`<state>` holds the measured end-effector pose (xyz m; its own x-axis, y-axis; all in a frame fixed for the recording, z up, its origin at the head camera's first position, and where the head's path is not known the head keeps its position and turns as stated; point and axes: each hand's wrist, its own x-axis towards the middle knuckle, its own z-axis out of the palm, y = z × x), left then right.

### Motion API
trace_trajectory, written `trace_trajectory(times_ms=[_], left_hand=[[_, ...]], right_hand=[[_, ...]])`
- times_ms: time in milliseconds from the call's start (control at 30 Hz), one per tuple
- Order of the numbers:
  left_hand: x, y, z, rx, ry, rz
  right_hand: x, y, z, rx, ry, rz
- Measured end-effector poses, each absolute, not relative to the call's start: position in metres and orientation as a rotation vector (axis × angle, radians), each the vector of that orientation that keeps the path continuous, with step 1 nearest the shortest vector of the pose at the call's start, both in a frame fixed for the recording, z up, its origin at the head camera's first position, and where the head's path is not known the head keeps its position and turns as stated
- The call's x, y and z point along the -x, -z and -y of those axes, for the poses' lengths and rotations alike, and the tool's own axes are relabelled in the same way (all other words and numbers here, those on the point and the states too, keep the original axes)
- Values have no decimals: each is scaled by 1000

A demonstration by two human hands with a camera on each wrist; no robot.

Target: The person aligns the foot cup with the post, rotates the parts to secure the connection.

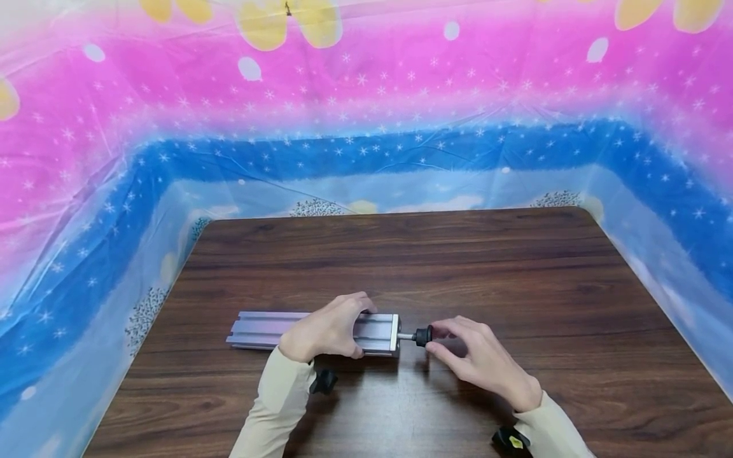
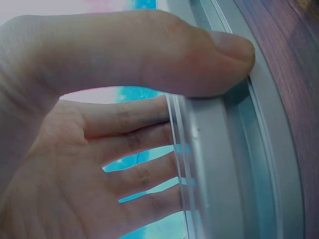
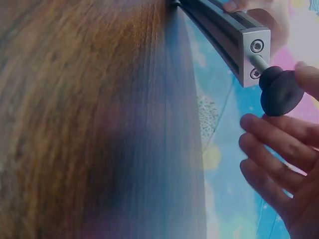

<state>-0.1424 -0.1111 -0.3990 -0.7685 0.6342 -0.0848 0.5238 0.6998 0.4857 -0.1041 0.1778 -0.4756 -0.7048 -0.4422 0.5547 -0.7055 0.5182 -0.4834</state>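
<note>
A grooved silver aluminium extrusion (image 1: 266,329) lies lengthwise on the table. My left hand (image 1: 326,327) grips it across its width, near the end plate; in the left wrist view the thumb (image 2: 209,64) presses along a slot while the fingers reach the far side. Two bolt heads show on the end plate (image 3: 245,62). From that plate a threaded stud (image 3: 258,63) sticks out, carrying a round black levelling foot (image 3: 281,92). My right hand (image 1: 483,356) pinches the foot's rim between thumb and index finger, its other fingers apart from it.
The brown wood-grain table (image 1: 401,261) has rounded far corners. A pink and blue patterned cloth (image 1: 366,152) hangs behind it and along both sides. Black wrist devices sit below the left cuff (image 1: 324,381) and the right cuff (image 1: 509,439).
</note>
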Motion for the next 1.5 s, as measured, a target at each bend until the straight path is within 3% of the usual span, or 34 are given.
trace_trajectory(times_ms=[333, 833, 1500], left_hand=[[141, 398, 110, -904, -651, -2656], [143, 397, 112, -909, -614, -2662], [141, 398, 111, -929, -624, -2662]], right_hand=[[103, 473, -173, -827, -1002, 2555], [107, 474, -172, -1145, -990, 2158], [106, 473, -170, -806, -867, 2513]])
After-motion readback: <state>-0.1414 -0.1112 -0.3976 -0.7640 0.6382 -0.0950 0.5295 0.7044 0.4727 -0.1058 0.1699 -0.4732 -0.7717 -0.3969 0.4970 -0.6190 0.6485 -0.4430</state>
